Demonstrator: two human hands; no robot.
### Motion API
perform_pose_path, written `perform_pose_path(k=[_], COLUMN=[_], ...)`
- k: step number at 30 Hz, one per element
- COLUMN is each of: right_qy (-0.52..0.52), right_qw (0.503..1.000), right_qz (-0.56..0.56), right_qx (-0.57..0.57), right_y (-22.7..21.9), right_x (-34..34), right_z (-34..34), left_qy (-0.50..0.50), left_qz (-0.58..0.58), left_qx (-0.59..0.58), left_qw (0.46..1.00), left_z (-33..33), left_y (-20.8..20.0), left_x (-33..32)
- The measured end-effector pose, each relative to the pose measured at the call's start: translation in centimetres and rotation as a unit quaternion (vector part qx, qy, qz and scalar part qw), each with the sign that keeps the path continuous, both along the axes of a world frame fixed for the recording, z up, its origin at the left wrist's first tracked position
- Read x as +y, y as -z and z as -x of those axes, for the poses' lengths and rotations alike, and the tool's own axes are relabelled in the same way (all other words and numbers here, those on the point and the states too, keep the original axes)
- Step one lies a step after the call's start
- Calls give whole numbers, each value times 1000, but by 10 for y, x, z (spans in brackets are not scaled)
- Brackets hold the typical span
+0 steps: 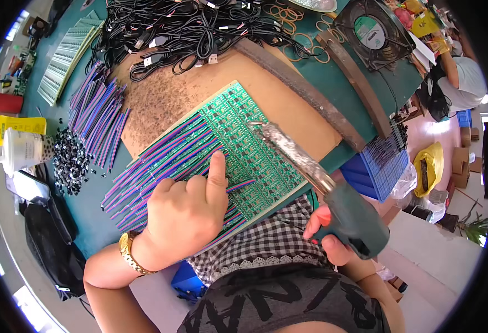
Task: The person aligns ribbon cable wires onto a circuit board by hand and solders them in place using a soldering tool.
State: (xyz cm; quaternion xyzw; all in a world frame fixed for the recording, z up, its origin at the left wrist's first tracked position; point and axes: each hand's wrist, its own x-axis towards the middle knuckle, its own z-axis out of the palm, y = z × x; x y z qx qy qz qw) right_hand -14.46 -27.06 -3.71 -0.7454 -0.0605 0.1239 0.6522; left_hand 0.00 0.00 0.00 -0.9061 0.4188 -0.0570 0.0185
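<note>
A large green circuit board panel [266, 166] lies tilted across the near edge of the table, with rows of small parts on it. Ribbon wires [160, 150] in purple, pink and blue fan out from its left half. My left hand [185, 213] rests over these wires, index finger stretched to the board and the other fingers curled; what lies under them is hidden. In my right hand [332, 238] is a pistol-shaped soldering iron [357, 219], with a dark green body and a worn metal barrel. Its tip hangs over the panel's upper part.
Bundled black cables [183, 28] pile up at the back, beside rubber bands [288, 16] and a fan [368, 33]. Two bars [305, 91] cross the brown board [160, 89]. Loose wires [97, 111], small black parts [72, 161] and a cup [24, 150] stand left. Another person [466, 77] sits far right.
</note>
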Motion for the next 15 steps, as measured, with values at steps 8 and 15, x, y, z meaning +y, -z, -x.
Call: perform_pose_path(k=[8,15], right_qy=[-1,60], right_qw=[997,998], right_qz=[-71,-31], right_qx=[-42,-16], right_y=[-18,-3], right_x=[2,4], right_z=[-22,-7], left_qy=[22,51], left_qz=[135,80], left_qx=[49,40], left_qw=[989,995], left_z=[-20,-18], left_y=[-8,-7], left_x=[3,3])
